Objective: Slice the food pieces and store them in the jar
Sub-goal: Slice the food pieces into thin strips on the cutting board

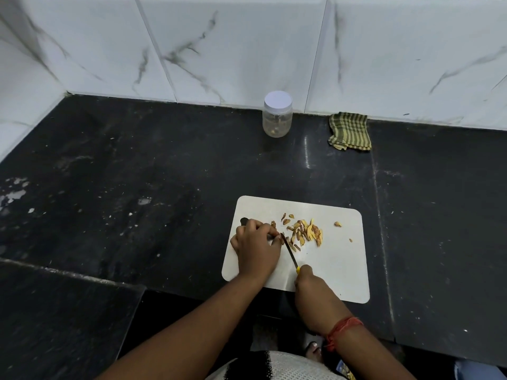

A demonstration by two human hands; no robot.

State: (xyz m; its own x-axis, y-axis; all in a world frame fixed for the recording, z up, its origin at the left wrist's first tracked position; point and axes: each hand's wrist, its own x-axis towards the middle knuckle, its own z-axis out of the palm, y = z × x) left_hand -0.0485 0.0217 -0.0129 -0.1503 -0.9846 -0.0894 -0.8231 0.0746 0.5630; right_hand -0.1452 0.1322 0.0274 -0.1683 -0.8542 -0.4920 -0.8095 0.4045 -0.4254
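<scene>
A white cutting board (337, 267) lies on the black counter. Several yellow-brown food slices (304, 231) are scattered across its far middle, with a stray bit (338, 224) to the right. My left hand (256, 248) presses a small food piece down at the board's left side, fingers curled over it. My right hand (312, 294) grips a knife (289, 253) with a yellow handle; its dark blade points to the fingertips of my left hand. A clear plastic jar (277, 116) with a white lid on stands by the back wall, with a few bits inside.
A folded green striped cloth (349, 131) lies against the wall right of the jar. The black counter (137, 174) stretches wide to the left and right, with a step down at the near left. Marble wall tiles close the back and left.
</scene>
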